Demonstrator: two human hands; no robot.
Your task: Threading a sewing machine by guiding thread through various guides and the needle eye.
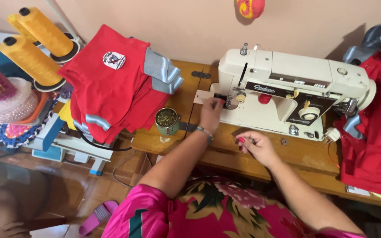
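Left hand (211,111) pinching at needle area, sewing machine (294,94) lying left-right; right hand (255,145) on table (225,152)

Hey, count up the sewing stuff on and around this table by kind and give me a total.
Sewing machine: 1
Yellow thread cones: 3
Stacks of red garments: 2, one left of the machine, one on its right
Small tin cup of bits: 1
Total: 7
The left hand is at the needle area; the right hand rests on the wooden table.

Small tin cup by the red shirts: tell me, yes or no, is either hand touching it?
No, the tin cup stands apart from both hands; the left hand is at the sewing machine.
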